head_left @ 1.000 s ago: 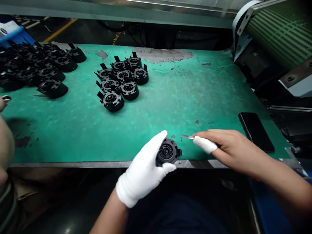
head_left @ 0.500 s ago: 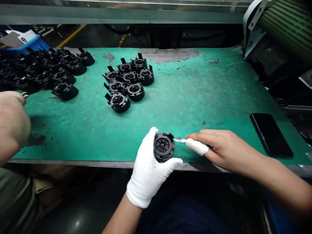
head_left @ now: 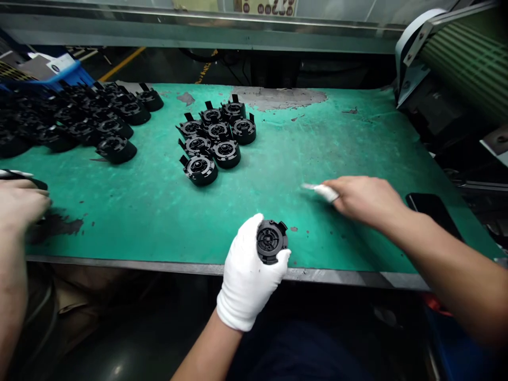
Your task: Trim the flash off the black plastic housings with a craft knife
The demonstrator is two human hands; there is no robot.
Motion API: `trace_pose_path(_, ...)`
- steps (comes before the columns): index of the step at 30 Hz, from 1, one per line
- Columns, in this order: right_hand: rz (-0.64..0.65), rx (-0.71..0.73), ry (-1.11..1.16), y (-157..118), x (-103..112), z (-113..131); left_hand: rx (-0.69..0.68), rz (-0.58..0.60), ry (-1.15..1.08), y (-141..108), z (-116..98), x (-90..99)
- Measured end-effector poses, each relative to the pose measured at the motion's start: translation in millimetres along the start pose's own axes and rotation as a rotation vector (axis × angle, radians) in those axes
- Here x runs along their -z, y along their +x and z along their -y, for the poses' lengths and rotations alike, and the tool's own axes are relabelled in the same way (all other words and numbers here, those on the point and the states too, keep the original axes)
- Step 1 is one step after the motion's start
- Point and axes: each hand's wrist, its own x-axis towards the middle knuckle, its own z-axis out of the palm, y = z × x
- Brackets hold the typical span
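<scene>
My left hand (head_left: pixel 250 278), in a white glove, grips a round black plastic part (head_left: pixel 272 242) by its rim near the front edge of the table. The part's ribbed face is turned up, with a small tab at its upper right. My right hand (head_left: pixel 361 198) is closed round a small knife (head_left: pixel 308 186) whose light blade points left. A white cover wraps a finger of that hand. The knife is blurred and held apart from the part, above the green mat (head_left: pixel 349 143).
Several black round housings (head_left: pixel 200 169) stand grouped left of centre. A larger cluster (head_left: pixel 115 148) fills the back left, by a blue bin (head_left: pixel 67 74). Another person's hand (head_left: pixel 24 203) is at the left edge. A phone (head_left: pixel 432 211) lies on the right, below green-ribbed machinery (head_left: pixel 464 47).
My right hand has moved the knife away from the black part, up and to the right. My left hand has closed more round the part. The other person's hand has shifted.
</scene>
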Motion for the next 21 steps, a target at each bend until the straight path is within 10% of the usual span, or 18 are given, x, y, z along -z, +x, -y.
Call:
trace_pose_path(3,-0.082,-0.114,0.1,0.9,-8.5,-25.9,-0.031,0.078,-0.055,3.2,3.2,7.5)
trace_pose_path(9,-0.023,0.197,0.462,-37.4,-24.4,3.4,-0.044,0.4,-0.268,18.2,29.6,49.5)
trace_pose_path(14,0.062,0.319,0.518,-58.3,-40.2,30.0,0.084,0.322,-0.445,10.9,37.6,61.3)
trace_pose_path(21,0.074,0.333,0.466,-62.5,-39.8,44.2,0.107,0.111,-0.228,-2.7,12.1,31.8)
